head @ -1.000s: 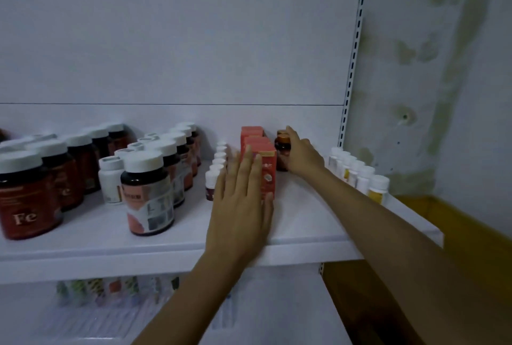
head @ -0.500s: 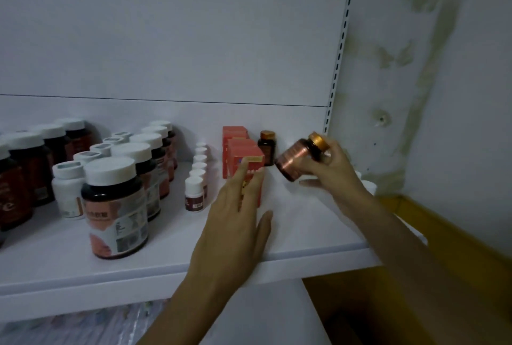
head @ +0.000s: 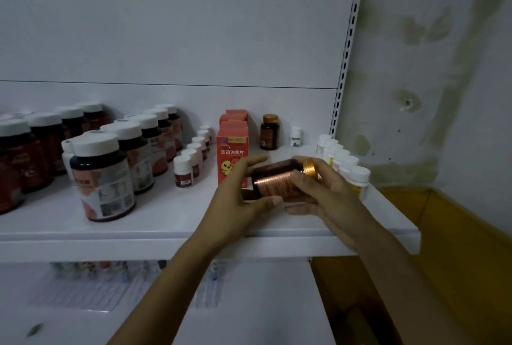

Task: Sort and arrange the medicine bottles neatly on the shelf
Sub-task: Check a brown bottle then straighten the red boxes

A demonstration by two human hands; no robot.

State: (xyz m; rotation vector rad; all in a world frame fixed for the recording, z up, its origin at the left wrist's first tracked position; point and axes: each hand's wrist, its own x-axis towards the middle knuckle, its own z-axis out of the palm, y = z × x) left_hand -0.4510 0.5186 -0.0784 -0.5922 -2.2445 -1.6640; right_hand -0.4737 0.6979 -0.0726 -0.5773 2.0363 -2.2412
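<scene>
Holding a brown bottle (head: 277, 181) between both hands in the head view, just above the front of the white shelf (head: 166, 245), right of centre. Gripping its base end with the left hand (head: 238, 200) — thumb underneath, fingers curled over the top. Wrapping the capped end with the right hand (head: 327, 200), fingers curled beneath. Lying on its side, long axis near level, gold cap (head: 310, 168) pointing right and slightly up — just in front of the red box (head: 232, 148).
</scene>
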